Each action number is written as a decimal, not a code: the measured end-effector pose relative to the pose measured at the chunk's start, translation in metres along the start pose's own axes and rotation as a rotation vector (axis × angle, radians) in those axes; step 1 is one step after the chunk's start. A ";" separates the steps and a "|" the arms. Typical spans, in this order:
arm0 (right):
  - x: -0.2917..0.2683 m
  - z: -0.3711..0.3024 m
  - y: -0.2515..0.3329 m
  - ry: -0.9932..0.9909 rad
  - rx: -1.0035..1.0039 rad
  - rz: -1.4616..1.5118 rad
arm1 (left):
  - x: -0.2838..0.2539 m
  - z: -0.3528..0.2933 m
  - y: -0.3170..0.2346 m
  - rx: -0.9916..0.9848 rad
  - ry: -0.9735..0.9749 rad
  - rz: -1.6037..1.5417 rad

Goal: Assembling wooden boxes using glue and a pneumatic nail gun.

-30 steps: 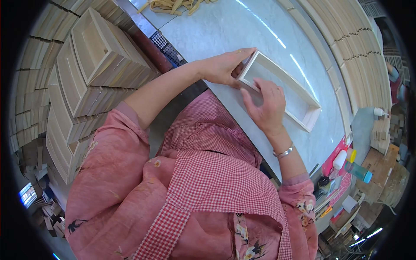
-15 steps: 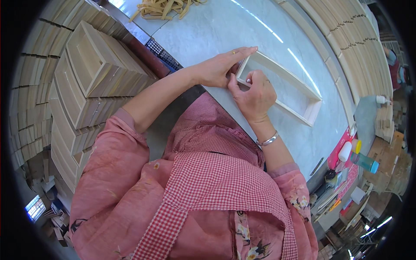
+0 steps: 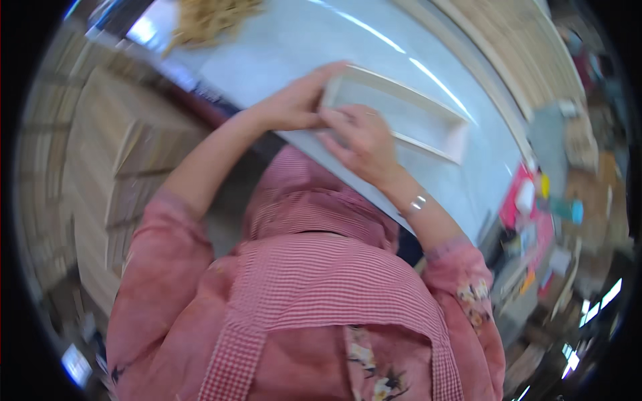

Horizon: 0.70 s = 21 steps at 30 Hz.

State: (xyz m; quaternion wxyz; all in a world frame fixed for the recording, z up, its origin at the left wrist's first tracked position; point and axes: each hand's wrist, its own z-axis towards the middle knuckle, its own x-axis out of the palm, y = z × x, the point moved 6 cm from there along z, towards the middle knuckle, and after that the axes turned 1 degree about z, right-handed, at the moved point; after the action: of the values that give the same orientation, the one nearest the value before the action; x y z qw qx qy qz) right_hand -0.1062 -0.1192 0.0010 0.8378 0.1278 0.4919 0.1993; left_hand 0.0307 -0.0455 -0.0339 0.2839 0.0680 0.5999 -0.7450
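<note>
A shallow, open rectangular frame of pale wood (image 3: 457, 140) lies on the light, glossy tabletop, its long sides running from upper left to lower right. My left hand (image 3: 297, 101) is closed round its left end, fingers reaching to the far corner. Over the near long side, close to the left corner, my right hand (image 3: 366, 142) has its fingers bent inward and its thumb on the outer side. The fingertips of both hands almost meet there. Motion blur hides whether anything small is between them.
Stacked wooden boxes (image 3: 134, 144) stand at my left. Tan strips (image 3: 210, 20) lie heaped on the table's (image 3: 281, 50) far left. Rows of pale wood pieces (image 3: 498, 43) line the far right. A teal bottle (image 3: 568, 210) and other clutter sit beyond the right edge.
The view has shifted and blurred, so hands and frame appear further left. Both hands stay at the frame's left end. The right fingers look a little straighter than before.
</note>
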 end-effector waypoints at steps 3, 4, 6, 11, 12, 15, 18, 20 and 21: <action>0.000 0.001 0.000 0.018 -0.030 0.016 | -0.002 -0.005 0.010 -0.087 0.029 -0.139; 0.000 0.000 -0.002 0.021 -0.022 0.107 | -0.005 -0.008 0.011 -0.153 0.055 -0.150; -0.020 -0.008 -0.006 -0.222 0.055 0.149 | -0.001 0.002 0.010 -0.266 0.084 -0.191; -0.128 -0.118 -0.077 -0.573 0.407 -0.197 | -0.001 -0.003 0.012 -0.204 0.052 -0.173; -0.149 -0.143 -0.091 -0.580 0.477 -0.389 | -0.003 -0.010 0.013 -0.236 0.034 -0.147; -0.178 -0.169 -0.074 -0.454 0.506 -0.444 | 0.000 -0.005 0.004 -0.163 0.080 -0.048; -0.133 -0.114 -0.028 -0.311 0.359 -0.231 | 0.005 -0.002 0.010 -0.163 0.086 -0.040; -0.097 -0.074 -0.003 -0.189 0.217 -0.107 | 0.002 -0.001 0.001 -0.236 0.078 0.061; -0.080 -0.054 0.006 -0.155 0.157 -0.054 | 0.001 -0.001 -0.002 -0.253 0.082 0.034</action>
State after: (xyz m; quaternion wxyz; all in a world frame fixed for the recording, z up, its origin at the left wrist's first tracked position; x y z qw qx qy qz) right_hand -0.1895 -0.1494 0.0391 0.8658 0.1950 0.4431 0.1270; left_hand 0.0290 -0.0445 -0.0330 0.2781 0.0722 0.6988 -0.6551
